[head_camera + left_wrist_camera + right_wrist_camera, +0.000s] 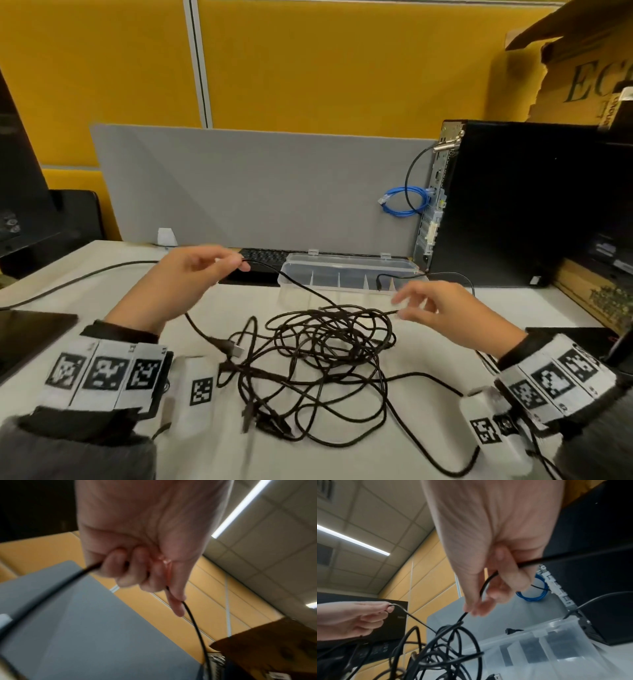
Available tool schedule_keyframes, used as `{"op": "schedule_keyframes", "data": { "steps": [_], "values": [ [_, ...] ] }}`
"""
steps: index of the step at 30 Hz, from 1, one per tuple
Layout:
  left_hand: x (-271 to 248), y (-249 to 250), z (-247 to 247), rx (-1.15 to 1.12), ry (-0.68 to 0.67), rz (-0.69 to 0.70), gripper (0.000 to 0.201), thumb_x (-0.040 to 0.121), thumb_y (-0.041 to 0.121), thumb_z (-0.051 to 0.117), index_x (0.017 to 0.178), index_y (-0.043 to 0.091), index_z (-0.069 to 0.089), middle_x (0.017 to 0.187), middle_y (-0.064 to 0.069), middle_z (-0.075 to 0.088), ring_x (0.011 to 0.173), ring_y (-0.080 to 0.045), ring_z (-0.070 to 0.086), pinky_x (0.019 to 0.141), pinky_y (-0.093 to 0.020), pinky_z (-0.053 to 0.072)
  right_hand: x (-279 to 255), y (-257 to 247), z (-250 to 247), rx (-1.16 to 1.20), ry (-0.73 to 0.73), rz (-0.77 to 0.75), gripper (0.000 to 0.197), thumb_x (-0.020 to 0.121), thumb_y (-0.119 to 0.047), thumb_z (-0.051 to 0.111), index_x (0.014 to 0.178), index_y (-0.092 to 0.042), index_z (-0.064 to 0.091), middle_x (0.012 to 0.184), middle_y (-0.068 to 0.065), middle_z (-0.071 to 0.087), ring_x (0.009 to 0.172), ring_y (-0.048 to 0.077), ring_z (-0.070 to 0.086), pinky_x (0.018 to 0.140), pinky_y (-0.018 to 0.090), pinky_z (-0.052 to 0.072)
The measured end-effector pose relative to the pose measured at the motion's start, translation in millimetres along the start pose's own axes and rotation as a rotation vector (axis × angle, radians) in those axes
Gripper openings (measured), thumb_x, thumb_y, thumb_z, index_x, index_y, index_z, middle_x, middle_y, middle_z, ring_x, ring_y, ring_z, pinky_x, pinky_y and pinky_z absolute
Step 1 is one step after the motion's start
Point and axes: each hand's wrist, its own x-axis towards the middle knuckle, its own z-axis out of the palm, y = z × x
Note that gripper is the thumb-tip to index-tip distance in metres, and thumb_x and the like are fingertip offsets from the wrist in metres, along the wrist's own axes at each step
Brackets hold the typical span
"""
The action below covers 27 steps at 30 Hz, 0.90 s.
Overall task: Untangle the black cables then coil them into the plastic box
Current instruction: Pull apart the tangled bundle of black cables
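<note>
One tangle of thin black cables (318, 363), strands pinched by left hand (185, 277) and right hand (442, 308); one clear compartmented plastic box (349, 274) beyond fingertips.

two hands (191, 274), one plastic box (349, 274), one keyboard (263, 255)

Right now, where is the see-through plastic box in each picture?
Head: the plastic box sits mid-table, behind the tangled black cables.
Left wrist: not in it.
Right wrist: the box fills the lower right.
Shared landmark: the blue cable, absent from the left wrist view.
</note>
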Motion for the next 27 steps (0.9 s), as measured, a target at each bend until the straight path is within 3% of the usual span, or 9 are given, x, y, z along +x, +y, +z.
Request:
{"op": "schedule_keyframes", "data": {
  "steps": [3,8,12,14,16,18,20,23,27],
  "values": [
    [5.1,15.3,0.3,0.226,0.101,0.152,0.018,0.085,0.051,0.055,0.078,0.042,0.069,0.081,0.019,0.065,0.085,-0.013,0.058,0.078,-0.035,0.046,-3.4,2.7,-3.1,-0.002,-0.085,-0.003,0.011,0.092,-0.032,0.053,0.086,-0.037,0.061,0.060,-0.011,0.049,0.052,0.003,0.041,0.049,0.010,0.035],
    [6.7,15.4,33.8,0.888,0.195,0.195,0.032,0.090,0.056,0.037,0.103,0.042,0.063,0.084,0.012,0.043,0.094,-0.012,0.041,0.081,-0.038,0.022,-4.6,-7.8,-3.3,0.027,-0.052,-0.016,0.016,0.093,-0.033,0.051,0.081,-0.039,0.059,0.067,-0.013,0.057,0.060,0.003,0.051,0.054,0.012,0.037],
    [-6.6,16.4,81.7,0.877,-0.149,0.356,0.070,0.075,0.079,0.021,0.134,0.043,0.035,0.140,0.016,0.035,0.134,-0.007,0.026,0.107,-0.056,-0.002,-7.2,-35.1,0.6,0.061,-0.023,-0.100,0.020,0.094,-0.032,0.049,0.075,-0.036,0.053,0.055,-0.008,0.047,0.048,0.002,0.040,0.050,0.013,0.034],
    [-14.7,23.1,109.8,0.632,-0.421,0.383,0.057,0.080,0.069,0.044,0.131,0.044,0.035,0.140,0.020,0.041,0.133,-0.002,0.030,0.111,-0.055,-0.008,-10.0,-49.1,-0.1,0.061,-0.035,-0.165,0.020,0.093,-0.031,0.051,0.074,-0.037,0.053,0.063,-0.008,0.055,0.053,0.001,0.046,0.054,0.012,0.038],
    [-17.5,24.7,128.1,0.510,-0.505,0.352,0.032,0.086,0.050,0.053,0.115,0.037,0.051,0.121,0.018,0.058,0.120,-0.002,0.045,0.111,-0.054,0.000,-14.1,-58.9,-7.1,0.096,-0.063,-0.200,0.018,0.093,-0.031,0.051,0.076,-0.035,0.058,0.075,-0.006,0.064,0.066,0.003,0.057,0.062,0.015,0.044],
    [-12.0,16.3,130.3,0.497,-0.426,0.333,0.017,0.091,0.040,0.050,0.102,0.031,0.058,0.108,0.014,0.062,0.110,-0.004,0.049,0.111,-0.051,0.007,-16.6,-58.0,-23.7,0.280,0.092,-0.165,0.018,0.094,-0.029,0.049,0.081,-0.028,0.062,0.072,-0.011,0.063,0.065,0.001,0.058,0.057,0.016,0.044],
    [-5.4,4.8,120.9,0.452,-0.362,0.305,0.015,0.092,0.039,0.047,0.099,0.032,0.058,0.104,0.016,0.062,0.105,-0.003,0.050,0.110,-0.048,0.012,-19.5,-43.1,-49.4,0.613,0.417,-0.043,0.019,0.095,-0.024,0.046,0.083,-0.021,0.060,0.053,-0.015,0.051,0.043,0.002,0.044,0.043,0.014,0.035],
    [1.9,-10.1,104.4,0.489,-0.343,0.265,0.015,0.092,0.043,0.048,0.103,0.037,0.057,0.103,0.020,0.060,0.105,-0.002,0.052,0.104,-0.045,0.024,-28.8,-15.8,-82.7,0.975,0.858,0.073,0.018,0.096,-0.019,0.041,0.084,-0.020,0.054,0.048,-0.011,0.038,0.038,0.004,0.030,0.038,0.020,0.026],
    [7.6,-9.3,95.4,0.578,-0.449,0.229,0.018,0.089,0.043,0.055,0.105,0.037,0.058,0.095,0.018,0.059,0.096,-0.006,0.051,0.097,-0.039,0.032,-23.6,-2.2,-73.3,0.751,0.857,0.142,0.017,0.097,-0.020,0.039,0.089,-0.025,0.054,0.062,-0.004,0.041,0.047,0.007,0.035,0.041,0.020,0.028]
  ]
}}
